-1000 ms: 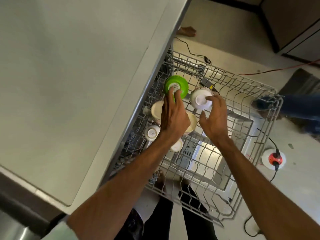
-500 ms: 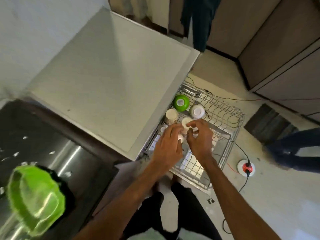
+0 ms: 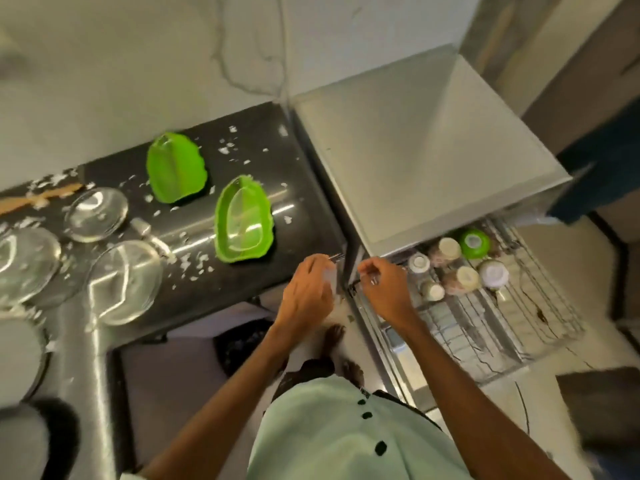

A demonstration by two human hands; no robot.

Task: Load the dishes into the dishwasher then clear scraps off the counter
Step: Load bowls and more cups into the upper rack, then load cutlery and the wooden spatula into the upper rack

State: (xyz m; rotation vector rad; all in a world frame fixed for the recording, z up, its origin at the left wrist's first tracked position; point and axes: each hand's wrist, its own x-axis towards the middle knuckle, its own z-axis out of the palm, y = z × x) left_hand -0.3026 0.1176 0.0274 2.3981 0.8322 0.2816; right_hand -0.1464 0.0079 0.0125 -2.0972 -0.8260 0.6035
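glossy black counter, wire-metal rack, clear glass lids

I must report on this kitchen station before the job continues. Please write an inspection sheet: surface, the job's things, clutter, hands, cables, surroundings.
Surface: dark counter, strewn with white scraps.
Job's things: far green leaf plate, near green leaf plate and clear glass dishes on the counter; upturned cups and a green bowl in the pulled-out dishwasher rack.
Clutter: metal utensil among the glass dishes.
Hands: left hand and right hand have curled fingers, near the counter's corner; what they hold is too blurred to tell.
Cables: thin dark cable on the floor.
Surroundings: marbled wall; grey dishwasher top.
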